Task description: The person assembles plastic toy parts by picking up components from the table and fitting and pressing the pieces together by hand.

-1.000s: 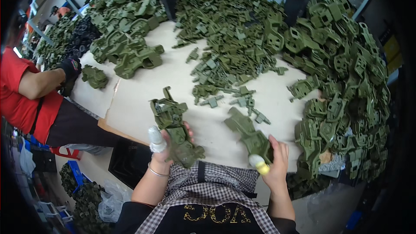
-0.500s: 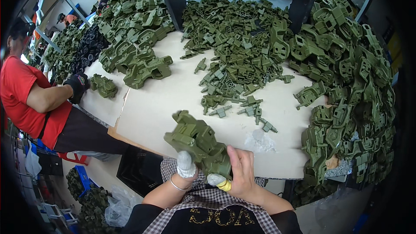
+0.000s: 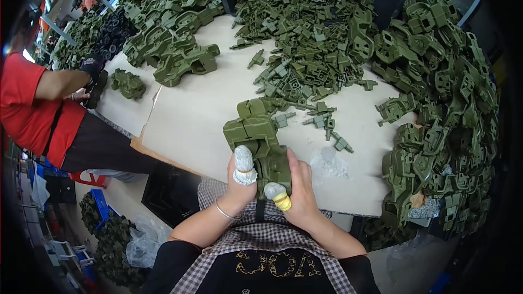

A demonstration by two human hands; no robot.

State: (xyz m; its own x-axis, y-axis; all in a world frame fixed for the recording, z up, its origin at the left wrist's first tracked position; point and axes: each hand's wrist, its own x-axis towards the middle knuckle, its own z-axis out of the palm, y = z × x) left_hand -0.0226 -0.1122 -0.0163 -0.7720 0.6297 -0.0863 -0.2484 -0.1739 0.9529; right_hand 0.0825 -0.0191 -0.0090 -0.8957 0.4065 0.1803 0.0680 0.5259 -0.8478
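An olive-green plastic toy vehicle body (image 3: pixel 255 129) is held up over the near edge of the table, its broad, notched end pointing away from me. My left hand (image 3: pixel 237 184) is closed on its left side, the thumb in a white cover lying on top. On the other side my right hand (image 3: pixel 303 191) grips the lower end; its thumb wears a whitish cover with a yellow band. The fingers beneath the piece are mostly hidden. Just beyond it, small green plastic pieces (image 3: pixel 342 142) lie scattered on the pale tabletop (image 3: pixel 190 130).
A heap of small green parts (image 3: pixel 305 27) fills the back middle. Larger green bodies are piled at the right (image 3: pixel 436 92) and far left (image 3: pixel 185 62). A single body (image 3: pixel 128 84) lies near a co-worker in a red shirt (image 3: pixel 32 109). Crumpled clear plastic (image 3: pixel 330 163) rests right of my hands.
Both hands have lifted the vehicle body away from me and turned it more upright in view. My view has tilted slightly down. The co-worker's hands have moved closer to the body.
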